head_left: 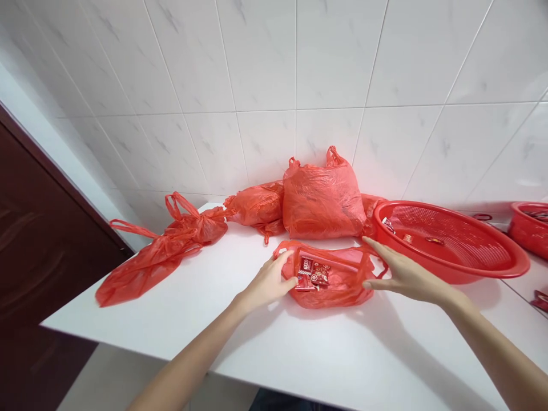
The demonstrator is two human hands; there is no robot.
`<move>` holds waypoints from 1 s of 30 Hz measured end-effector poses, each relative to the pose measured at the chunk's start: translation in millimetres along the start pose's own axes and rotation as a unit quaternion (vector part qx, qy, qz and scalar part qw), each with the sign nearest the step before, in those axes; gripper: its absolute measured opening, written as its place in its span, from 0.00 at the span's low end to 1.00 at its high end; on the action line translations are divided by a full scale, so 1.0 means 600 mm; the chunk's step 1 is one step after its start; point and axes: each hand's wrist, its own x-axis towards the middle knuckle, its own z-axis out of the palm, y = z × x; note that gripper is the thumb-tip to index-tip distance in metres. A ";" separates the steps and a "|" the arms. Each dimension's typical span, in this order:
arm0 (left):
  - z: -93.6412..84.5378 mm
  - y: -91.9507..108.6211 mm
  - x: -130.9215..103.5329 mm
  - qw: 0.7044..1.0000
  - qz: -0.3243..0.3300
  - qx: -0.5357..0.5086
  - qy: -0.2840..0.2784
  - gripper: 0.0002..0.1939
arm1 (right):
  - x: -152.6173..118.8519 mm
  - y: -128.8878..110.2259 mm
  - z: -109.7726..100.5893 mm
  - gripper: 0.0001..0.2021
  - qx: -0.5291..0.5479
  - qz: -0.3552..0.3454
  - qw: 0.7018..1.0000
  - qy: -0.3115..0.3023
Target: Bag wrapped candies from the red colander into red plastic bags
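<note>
On a white table [171,311] against a tiled wall [265,57], in front of a bulging red bag [323,202] and just left of a red basket [454,273]: an open red bag [336,299] with small packets [319,274] inside, between left hand [266,281] and right hand [406,275], both open with thumb apart from fingers, though hard to tell how firmly in contact with the film. Looks light, limp and slippery, likely to sag under a one-sided pull; best taken by both upper edges at once, packets low.
</note>
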 end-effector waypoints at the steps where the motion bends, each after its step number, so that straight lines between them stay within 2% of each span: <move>1: 0.004 0.004 0.013 0.999 -0.003 -0.029 -0.029 0.32 | -0.005 0.005 0.009 0.43 0.024 0.016 0.999 -0.013; 3: 0.009 0.024 0.044 0.992 -0.004 -0.108 -0.065 0.32 | -0.006 0.003 0.022 0.33 0.082 0.036 0.996 -0.020; 5: 0.004 0.057 0.075 0.981 -0.004 -0.186 -0.051 0.30 | -0.001 -0.011 0.021 0.26 0.145 0.036 0.989 0.010; 7: -0.009 0.093 0.096 0.973 0.014 -0.229 -0.015 0.28 | 0.005 -0.029 0.005 0.22 0.198 0.021 0.977 0.075; 10: -0.035 0.128 0.099 0.976 0.075 -0.203 0.006 0.26 | 0.007 -0.051 -0.032 0.19 0.264 -0.008 0.949 0.173; 13: -0.053 0.124 0.080 0.990 0.086 -0.115 0.011 0.26 | 0.003 -0.058 -0.059 0.19 0.316 -0.027 0.923 0.220; 17: -0.075 0.091 0.054 0.998 0.067 0.001 0.010 0.20 | -0.003 -0.054 -0.069 0.20 0.340 -0.028 0.914 0.219; 20: -0.098 0.086 0.048 0.994 0.079 0.057 0.054 0.19 | -0.005 -0.059 -0.074 0.21 0.343 -0.026 0.913 0.217; 23: -0.124 0.107 0.055 0.985 0.100 0.076 0.121 0.16 | -0.003 -0.074 -0.088 0.19 0.335 -0.034 0.913 0.228; 25: -0.138 0.131 0.067 0.980 0.111 0.039 0.158 0.13 | 0.001 -0.089 -0.099 0.17 0.328 -0.047 0.911 0.246; 27: -0.149 0.157 0.083 0.976 0.107 -0.046 0.182 0.10 | 0.009 -0.105 -0.110 0.16 0.329 -0.065 0.902 0.271; 30: -0.157 0.191 0.108 0.967 0.091 -0.185 0.151 0.07 | 0.024 -0.128 -0.119 0.15 0.330 -0.088 0.902 0.265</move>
